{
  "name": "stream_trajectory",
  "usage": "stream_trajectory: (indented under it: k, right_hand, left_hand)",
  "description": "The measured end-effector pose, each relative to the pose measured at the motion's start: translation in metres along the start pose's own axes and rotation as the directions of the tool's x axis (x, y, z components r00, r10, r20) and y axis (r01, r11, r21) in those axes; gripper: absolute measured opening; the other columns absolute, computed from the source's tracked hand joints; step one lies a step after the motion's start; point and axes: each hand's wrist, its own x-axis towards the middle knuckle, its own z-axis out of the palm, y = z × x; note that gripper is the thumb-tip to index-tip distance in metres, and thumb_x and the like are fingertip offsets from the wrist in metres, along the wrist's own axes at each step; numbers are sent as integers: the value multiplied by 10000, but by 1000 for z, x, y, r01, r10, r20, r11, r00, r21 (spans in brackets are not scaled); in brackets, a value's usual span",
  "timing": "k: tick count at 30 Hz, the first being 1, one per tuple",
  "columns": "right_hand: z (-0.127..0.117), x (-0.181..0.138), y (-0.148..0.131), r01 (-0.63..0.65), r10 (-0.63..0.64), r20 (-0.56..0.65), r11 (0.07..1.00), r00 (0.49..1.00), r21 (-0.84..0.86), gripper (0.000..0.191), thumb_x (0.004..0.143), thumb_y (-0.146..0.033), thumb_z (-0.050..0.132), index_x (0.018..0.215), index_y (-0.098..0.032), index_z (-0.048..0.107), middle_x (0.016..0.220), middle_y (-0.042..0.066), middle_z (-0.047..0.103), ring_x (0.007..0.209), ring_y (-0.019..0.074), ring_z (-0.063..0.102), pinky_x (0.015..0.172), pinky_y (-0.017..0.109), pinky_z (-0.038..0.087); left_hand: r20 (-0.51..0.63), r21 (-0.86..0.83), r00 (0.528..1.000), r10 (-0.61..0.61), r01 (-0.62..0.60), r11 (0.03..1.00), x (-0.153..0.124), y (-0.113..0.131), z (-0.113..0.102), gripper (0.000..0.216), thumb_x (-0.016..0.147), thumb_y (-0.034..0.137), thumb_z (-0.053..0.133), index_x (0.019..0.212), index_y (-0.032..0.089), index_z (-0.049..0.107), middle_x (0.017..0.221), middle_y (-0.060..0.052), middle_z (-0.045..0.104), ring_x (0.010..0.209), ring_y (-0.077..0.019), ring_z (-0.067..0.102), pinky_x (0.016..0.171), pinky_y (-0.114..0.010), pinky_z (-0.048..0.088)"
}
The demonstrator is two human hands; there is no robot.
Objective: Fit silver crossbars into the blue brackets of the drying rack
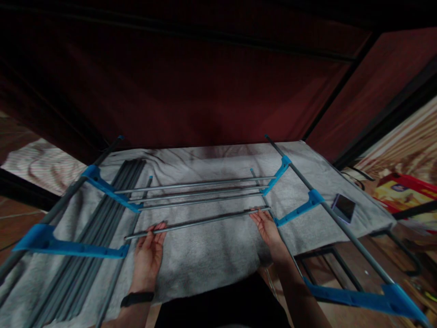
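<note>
A grey metal tube (pixel 205 222) lies across both my hands, low over the cloth. My left hand (pixel 150 243) grips it near its left end, thumb on top. At the right end, my right hand (pixel 265 224) has its fingers around the tube. Beyond it, three more crossbars (pixel 201 196) span between a blue plastic bracket (pixel 114 191) on the left and a blue bracket (pixel 277 175) on the right. Nearer me, a lower left bracket (pixel 71 243) and a middle right bracket (pixel 298 209) sit on the side poles. The tube's ends are apart from these brackets.
Several loose grey tubes (pixel 92 246) lie side by side at the left on a grey blanket (pixel 205 264). A phone (pixel 344 207) rests on the blanket at right, near a red and yellow package (pixel 404 193). A dark red panel (pixel 198 91) rises behind. A dark metal frame (pixel 329 269) stands at lower right.
</note>
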Motion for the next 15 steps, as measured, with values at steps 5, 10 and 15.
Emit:
stream_trajectory:
  k: [5,10,15]
  right_hand:
    - [-1,3,2,10,-10,-1,1000,1000,-6,278,695,-355,935,822,-284,699,985,20,812,1010,239,771,1048,443,628]
    - [-2,3,2,25,-25,-12,1000,1000,-13,245,722,-354,909,871,-286,727,1029,30,817,1066,249,770,1073,478,615]
    - [-1,3,2,37,-37,-31,999,999,-7,247,725,-376,914,847,-294,714,1027,24,822,1073,246,764,1075,478,607]
  left_hand:
    - [-17,35,1000,14,-14,999,-1,-1,2,90,966,194,719,884,166,742,918,-45,812,1016,-181,792,1117,-417,598]
    - [-15,34,1000,18,-18,999,-4,1,4,126,993,208,692,872,178,710,929,-30,791,1000,-167,778,1146,-429,576]
    - [0,66,1000,26,-26,997,0,0,1,121,998,246,689,895,186,711,965,-44,779,990,-169,760,1190,-456,537]
